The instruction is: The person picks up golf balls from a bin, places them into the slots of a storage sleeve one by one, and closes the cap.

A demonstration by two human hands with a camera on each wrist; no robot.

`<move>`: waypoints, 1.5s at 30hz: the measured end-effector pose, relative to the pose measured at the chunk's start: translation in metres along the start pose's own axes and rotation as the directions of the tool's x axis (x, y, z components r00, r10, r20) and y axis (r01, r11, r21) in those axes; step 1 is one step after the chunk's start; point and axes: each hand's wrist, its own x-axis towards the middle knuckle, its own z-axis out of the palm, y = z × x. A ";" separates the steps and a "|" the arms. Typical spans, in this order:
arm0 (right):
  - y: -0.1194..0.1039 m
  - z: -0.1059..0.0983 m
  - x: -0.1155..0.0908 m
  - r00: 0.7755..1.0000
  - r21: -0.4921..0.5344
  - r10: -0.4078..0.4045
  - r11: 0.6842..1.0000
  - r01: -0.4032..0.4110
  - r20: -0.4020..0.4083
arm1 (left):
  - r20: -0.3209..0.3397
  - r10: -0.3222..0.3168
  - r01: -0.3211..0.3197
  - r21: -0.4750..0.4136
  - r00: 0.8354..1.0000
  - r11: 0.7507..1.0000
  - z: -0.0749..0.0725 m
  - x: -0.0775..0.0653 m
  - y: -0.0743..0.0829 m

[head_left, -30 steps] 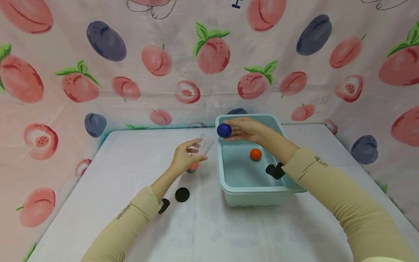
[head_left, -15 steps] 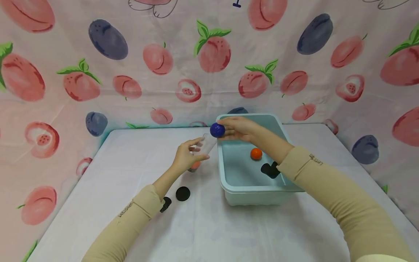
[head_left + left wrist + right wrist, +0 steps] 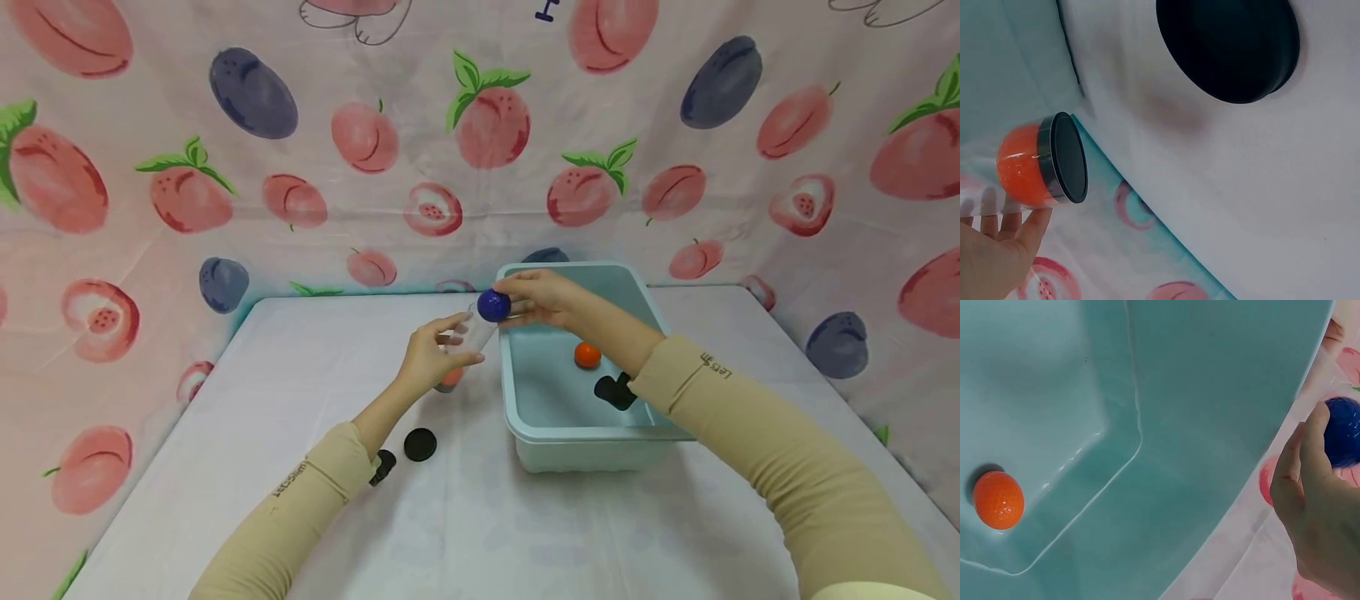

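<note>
My left hand grips a clear plastic tube, tilted with its mouth toward the upper right. An orange golf ball sits inside at the tube's lower end, against a black end cap. With its fingertips, my right hand pinches a dimpled blue golf ball at the tube's mouth. Whether that ball touches the rim is hard to see. On the table near my left forearm lies a round black lid, which the left wrist view shows large.
A pale blue plastic bin stands on the white-covered table under my right forearm. Inside it lies another orange golf ball. A fruit-print cloth hangs behind the table. Small black devices are at both wrists.
My right hand has carried the blue golf ball leftward from over the bin's edge to the tube's mouth. My left hand and the tube have shifted very slightly right.
</note>
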 end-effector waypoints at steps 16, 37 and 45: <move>-0.001 -0.014 -0.004 0.999 -0.062 -0.013 0.998 0.015 0.030 | -0.030 -0.001 0.001 0.009 1.000 1.000 -0.004 -0.002 0.000; 0.012 -0.046 0.005 1.000 -0.251 0.019 0.968 -0.017 0.003 | -0.019 -0.031 0.032 0.007 0.999 0.999 -0.007 -0.006 -0.003; 0.017 -0.056 0.008 0.999 -0.305 0.035 0.952 -0.031 0.008 | -0.007 -0.039 0.039 -0.007 0.999 0.999 -0.006 -0.008 -0.002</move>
